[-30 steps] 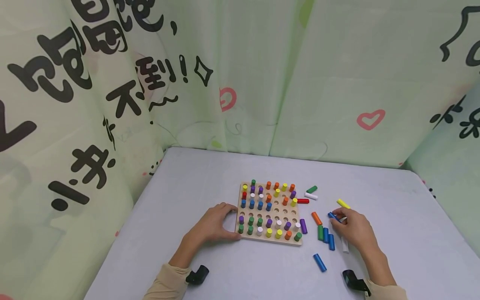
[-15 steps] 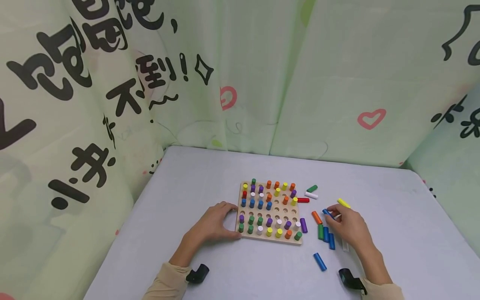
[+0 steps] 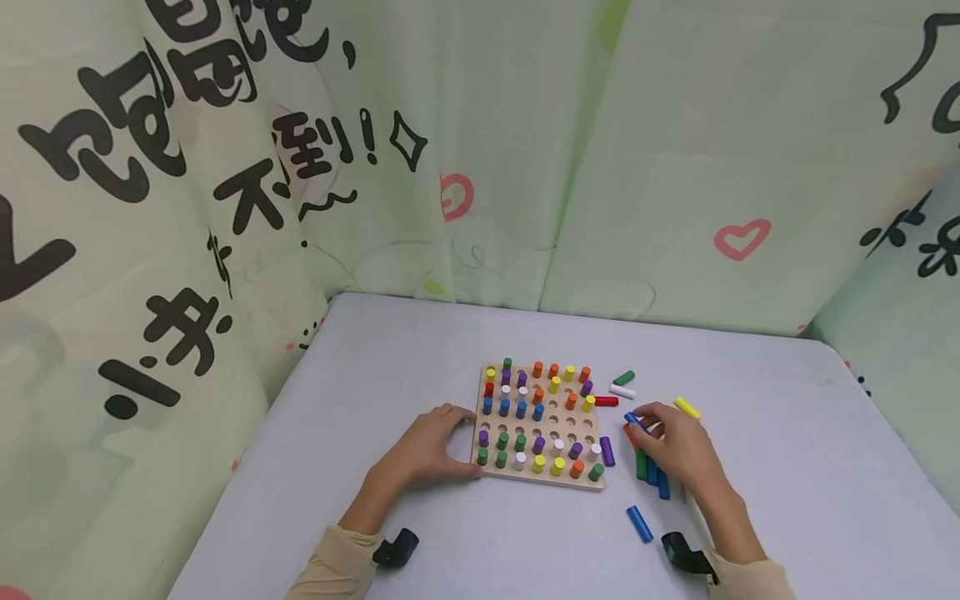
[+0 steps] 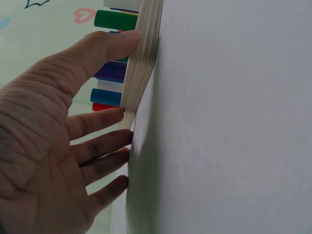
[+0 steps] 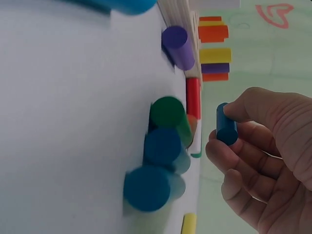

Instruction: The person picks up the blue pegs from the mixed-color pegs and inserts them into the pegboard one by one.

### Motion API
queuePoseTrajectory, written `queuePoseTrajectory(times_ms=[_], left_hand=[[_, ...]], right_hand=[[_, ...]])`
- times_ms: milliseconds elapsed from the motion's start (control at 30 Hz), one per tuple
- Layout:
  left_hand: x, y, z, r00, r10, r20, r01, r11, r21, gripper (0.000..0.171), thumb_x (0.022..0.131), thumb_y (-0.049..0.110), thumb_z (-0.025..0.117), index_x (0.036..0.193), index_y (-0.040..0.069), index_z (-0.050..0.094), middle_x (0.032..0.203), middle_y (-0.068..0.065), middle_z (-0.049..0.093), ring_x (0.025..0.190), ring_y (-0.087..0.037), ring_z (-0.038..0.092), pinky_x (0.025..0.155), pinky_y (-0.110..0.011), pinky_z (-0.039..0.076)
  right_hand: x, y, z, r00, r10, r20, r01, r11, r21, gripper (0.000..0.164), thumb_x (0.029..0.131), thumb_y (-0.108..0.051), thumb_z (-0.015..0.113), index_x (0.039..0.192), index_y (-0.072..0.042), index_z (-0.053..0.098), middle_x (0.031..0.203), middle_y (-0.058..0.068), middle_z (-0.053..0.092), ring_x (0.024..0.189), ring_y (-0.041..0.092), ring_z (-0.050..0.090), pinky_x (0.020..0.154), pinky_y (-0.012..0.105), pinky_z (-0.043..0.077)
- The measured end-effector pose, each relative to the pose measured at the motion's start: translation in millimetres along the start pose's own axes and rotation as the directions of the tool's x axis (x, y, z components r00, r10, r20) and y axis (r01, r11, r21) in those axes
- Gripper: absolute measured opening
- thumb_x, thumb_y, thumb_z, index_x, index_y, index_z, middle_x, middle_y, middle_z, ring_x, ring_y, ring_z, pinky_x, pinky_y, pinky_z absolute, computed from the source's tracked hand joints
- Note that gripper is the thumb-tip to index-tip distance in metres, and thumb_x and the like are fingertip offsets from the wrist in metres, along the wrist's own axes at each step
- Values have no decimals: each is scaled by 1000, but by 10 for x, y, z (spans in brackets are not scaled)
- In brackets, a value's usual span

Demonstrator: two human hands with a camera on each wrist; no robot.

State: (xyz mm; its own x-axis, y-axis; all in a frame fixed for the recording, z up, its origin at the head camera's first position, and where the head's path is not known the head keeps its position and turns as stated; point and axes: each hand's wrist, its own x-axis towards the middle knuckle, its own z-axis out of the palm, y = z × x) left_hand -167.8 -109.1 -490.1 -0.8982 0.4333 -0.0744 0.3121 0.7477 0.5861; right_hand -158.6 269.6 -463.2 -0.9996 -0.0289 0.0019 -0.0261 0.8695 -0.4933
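Note:
A wooden pegboard lies on the table, with several coloured pegs standing in its holes. My left hand touches the board's left side, fingers extended. Its thumb rests at the near left corner, and in the left wrist view the index fingertip meets the board's edge. My right hand pinches a blue peg between thumb and fingers, to the right of the board. In the head view the hand overlaps an orange peg and partly hides several loose pegs beneath it.
Beside the board lie a purple peg, a red peg, a white peg and a green peg. A yellow peg lies beyond the right hand; a blue peg lies nearer the front. Printed curtains surround the table.
My right hand has moved left toward the board, carrying the blue peg, and now overlaps the orange peg. The left hand and the board have stayed in place.

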Motion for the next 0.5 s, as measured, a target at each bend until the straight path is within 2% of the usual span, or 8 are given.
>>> queuePoseTrajectory(times_ms=[500], left_hand=[[-6, 16, -9, 1000, -9, 7, 9, 1000, -3, 80, 73, 51, 87, 137, 11, 59, 135, -9, 61, 127, -30, 56, 110, -51, 46]], right_hand=[[-8, -187, 64, 999, -49, -13, 50, 999, 9, 31, 94, -16, 72, 120, 0, 68, 101, 11, 70, 83, 22, 57, 66, 29, 51]])
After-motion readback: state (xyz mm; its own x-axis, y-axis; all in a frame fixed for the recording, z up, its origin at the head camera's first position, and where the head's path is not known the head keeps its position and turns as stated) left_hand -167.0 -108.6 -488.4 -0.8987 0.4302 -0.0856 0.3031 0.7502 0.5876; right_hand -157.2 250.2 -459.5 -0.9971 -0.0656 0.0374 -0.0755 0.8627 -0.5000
